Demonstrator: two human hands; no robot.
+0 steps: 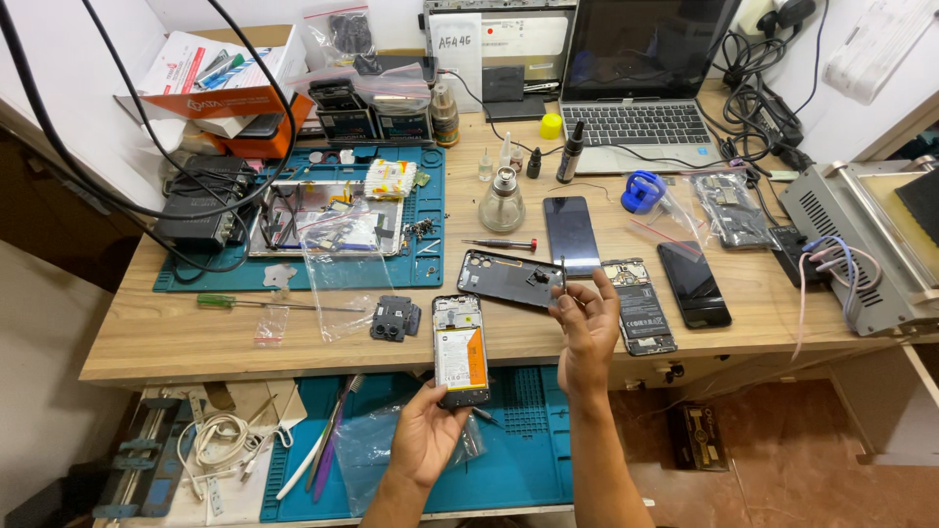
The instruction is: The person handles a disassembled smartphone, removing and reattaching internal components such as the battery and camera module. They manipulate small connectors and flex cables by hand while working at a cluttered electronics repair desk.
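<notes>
A wooden counter (176, 337) is standing against pale walls, crowded with repair gear, and a lower shelf with a blue mat (528, 430) is sitting at the near side. At the far left, a blue work mat (430, 210) is carrying a metal tray (323, 217) of parts and a plastic bag. A green-handled screwdriver (230, 302) is lying near the left edge. Further right, a glass bottle (502, 201), a black back cover (509, 278) and a dark phone (693, 284) are lying below a laptop (636, 88).

The left hand (430, 425) is reaching up from the near side, palm up, its grip curling around the lower end of an opened phone (461, 350) held upright over the counter's near edge. Just right of it, the right hand (587, 328) is rising with fingers pressed together, pinching thin tweezers (563, 274) that are pointing up.
</notes>
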